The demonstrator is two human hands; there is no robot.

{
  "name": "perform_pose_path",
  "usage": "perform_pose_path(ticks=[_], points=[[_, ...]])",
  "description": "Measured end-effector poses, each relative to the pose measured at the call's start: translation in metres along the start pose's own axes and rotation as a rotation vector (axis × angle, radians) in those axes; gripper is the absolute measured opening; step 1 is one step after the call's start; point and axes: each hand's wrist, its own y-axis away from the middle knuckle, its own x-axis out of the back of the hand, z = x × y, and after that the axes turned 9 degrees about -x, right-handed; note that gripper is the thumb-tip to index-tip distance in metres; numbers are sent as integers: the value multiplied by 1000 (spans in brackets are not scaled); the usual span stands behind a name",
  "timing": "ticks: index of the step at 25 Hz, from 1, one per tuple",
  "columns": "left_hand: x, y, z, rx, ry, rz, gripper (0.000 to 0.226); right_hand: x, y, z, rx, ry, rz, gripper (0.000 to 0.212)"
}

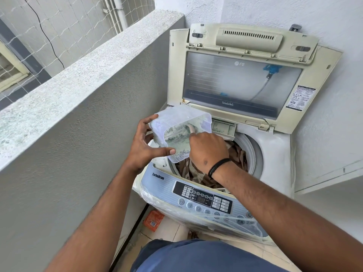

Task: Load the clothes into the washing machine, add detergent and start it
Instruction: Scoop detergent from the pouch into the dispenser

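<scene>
Landmark: the washing machine (225, 173), top-loader, lid (243, 75) stood raised at the back. Far left of it ran a grey parapet wall (88, 79). On the floor by the machine's front-left corner lay an orange packet (153, 220). Above the machine's left rim the left hand (146, 146) gripped a clear plastic container (180, 132) w/ pale greenish detergent powder inside — thumb curled on the near edge, fingers round the far side, box tilted toward the drum. Right of that, the right hand (206, 150) reached into the container's mouth; its fingers were hidden inside, so can't tell if clenched or holding anything. Black band on that wrist. Brown clothes (238, 156) sat in the drum, under the right hand. Detergent drawer (224, 127) at the machine's back rim — open. Control panel (202, 197) at machine's front, under clear plastic.
</scene>
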Motion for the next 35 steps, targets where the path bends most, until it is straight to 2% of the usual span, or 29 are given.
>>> perform_pose_path(ticks=[5,11,19,23,28,31,35], points=[[5,-5,3,-8,69,5,106,-7,3,4,-27,-199,42,23],[13,-9,-3,16,148,-38,108,-9,8,-11,0,-319,-20,23],[24,-3,-4,151,287,-91,109,-9,0,-11,52,-426,-180,26],[31,1,-8,204,302,-109,104,-5,-10,1,82,-507,-340,35],[36,3,-17,292,290,-134,101,0,-18,13,121,-576,-429,32],[38,5,-15,360,253,-113,110,-4,-21,20,117,-715,-472,28],[41,3,-8,402,188,-125,100,-7,-20,30,56,-929,-509,25]])
